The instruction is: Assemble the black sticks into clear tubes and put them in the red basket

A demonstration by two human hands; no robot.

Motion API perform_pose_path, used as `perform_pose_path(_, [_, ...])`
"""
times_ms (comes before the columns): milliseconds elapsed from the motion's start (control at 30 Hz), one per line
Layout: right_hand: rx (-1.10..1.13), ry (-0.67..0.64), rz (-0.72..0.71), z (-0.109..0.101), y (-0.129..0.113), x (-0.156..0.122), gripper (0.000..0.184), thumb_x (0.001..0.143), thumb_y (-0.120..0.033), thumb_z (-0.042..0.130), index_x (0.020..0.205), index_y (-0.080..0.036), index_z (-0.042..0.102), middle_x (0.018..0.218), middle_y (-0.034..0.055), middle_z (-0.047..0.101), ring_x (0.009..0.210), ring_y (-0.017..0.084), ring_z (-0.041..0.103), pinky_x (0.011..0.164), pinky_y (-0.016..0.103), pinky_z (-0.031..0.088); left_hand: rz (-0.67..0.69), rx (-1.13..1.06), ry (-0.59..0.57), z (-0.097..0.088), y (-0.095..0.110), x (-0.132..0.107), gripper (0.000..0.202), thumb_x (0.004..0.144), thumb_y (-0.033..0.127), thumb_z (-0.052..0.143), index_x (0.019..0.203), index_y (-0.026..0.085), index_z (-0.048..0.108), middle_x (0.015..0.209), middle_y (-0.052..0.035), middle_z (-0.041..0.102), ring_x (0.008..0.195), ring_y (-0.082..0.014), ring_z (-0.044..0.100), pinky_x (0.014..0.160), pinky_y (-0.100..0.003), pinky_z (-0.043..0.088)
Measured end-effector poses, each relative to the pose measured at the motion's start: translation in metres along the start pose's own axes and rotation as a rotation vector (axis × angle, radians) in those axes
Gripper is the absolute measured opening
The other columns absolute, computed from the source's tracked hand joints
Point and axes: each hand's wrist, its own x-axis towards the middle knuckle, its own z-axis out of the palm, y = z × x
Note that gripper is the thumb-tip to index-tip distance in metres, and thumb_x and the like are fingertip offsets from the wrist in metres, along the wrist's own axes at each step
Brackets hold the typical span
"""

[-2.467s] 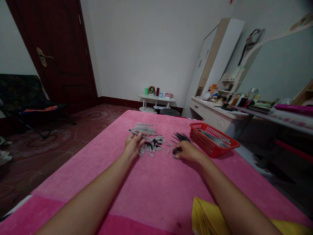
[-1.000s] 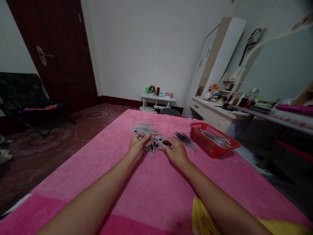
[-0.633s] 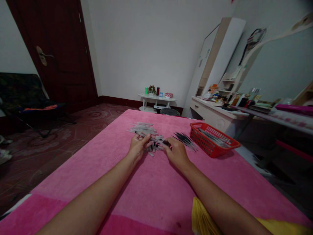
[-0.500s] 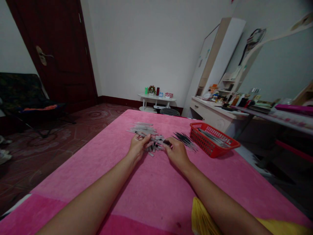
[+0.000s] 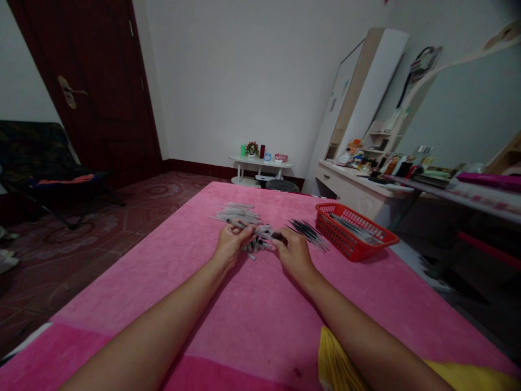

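My left hand point(image 5: 230, 244) is closed around a thin pen barrel point(image 5: 235, 222) that sticks out to the upper left. My right hand point(image 5: 293, 251) pinches a small black part at the barrel's other end, the two hands almost meeting. Between and behind them lies a pile of small grey and black pen parts point(image 5: 259, 243) on the pink cloth point(image 5: 244, 304). A row of clear barrels point(image 5: 239, 213) lies just beyond my left hand. A bundle of thin black refills point(image 5: 307, 230) lies to the right of my right hand.
A red plastic basket point(image 5: 353, 229) with finished pens stands on the cloth's right side. Beyond are a cluttered dressing table point(image 5: 366, 184), a small white side table point(image 5: 260, 165), a dark door point(image 5: 93, 87) and a folding chair point(image 5: 36, 163). A yellow cloth point(image 5: 337, 364) lies near my right arm.
My right hand moved left from beside the refills to meet my left hand at the pen barrel. Over the last second both hands have barely shifted.
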Motion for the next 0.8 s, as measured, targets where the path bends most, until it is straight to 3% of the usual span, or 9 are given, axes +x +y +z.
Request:
perform_pose_path(267, [0.193,-0.044,0.199,-0.001,-0.004,0.004,0.010,0.067,-0.018,0.052,0.065,-0.017,0.061,0.059,0.0009,0.061,0.057,0.015,0.054,0.054,0.024,0.040,0.034,0.032,-0.051,0.004,0.003,-0.006,0.048,0.046,0.031,0.088,0.076,0.014,0.055,0.078,-0.0039,0.071,0.070,-0.0164,0.068,0.063,-0.024,0.055])
perform_pose_path(400, [0.441,-0.229,0.479,-0.008,-0.006,0.007,0.008,0.067,-0.022,0.055,0.062,-0.015,0.057,0.045,-0.0042,0.049,0.037,0.009,0.042,0.038,0.019,0.031,0.054,0.071,-0.104,0.005,0.004,-0.008,0.046,0.049,0.031,0.088,0.075,0.014,0.054,0.078,-0.0049,0.071,0.071,-0.0181,0.069,0.061,-0.024,0.055])
perform_pose_path(500, [0.585,-0.369,0.596,-0.016,-0.006,0.009,0.016,0.066,-0.026,0.063,0.058,-0.015,0.054,0.042,-0.0036,0.048,0.034,0.007,0.040,0.035,0.018,0.032,0.070,0.114,-0.137,0.006,0.005,-0.008,0.043,0.052,0.029,0.086,0.076,0.015,0.054,0.073,-0.0047,0.071,0.067,-0.0185,0.069,0.058,-0.024,0.054])
perform_pose_path(667, [0.606,-0.408,0.591,-0.023,-0.006,0.012,0.019,0.068,-0.030,0.067,0.062,-0.015,0.056,0.048,-0.0017,0.055,0.038,0.007,0.044,0.038,0.018,0.036,0.086,0.114,-0.158,0.008,0.006,-0.008,0.039,0.054,0.027,0.085,0.074,0.014,0.055,0.076,-0.0065,0.072,0.070,-0.0198,0.069,0.062,-0.027,0.055])
perform_pose_path(800, [0.542,-0.380,0.452,-0.017,-0.009,0.011,0.018,0.068,-0.030,0.066,0.064,-0.014,0.059,0.050,-0.0021,0.056,0.043,0.008,0.047,0.041,0.018,0.037,0.053,0.127,-0.182,0.012,0.000,-0.010,0.036,0.055,0.026,0.085,0.075,0.014,0.057,0.076,-0.0072,0.071,0.066,-0.0188,0.068,0.061,-0.028,0.054])
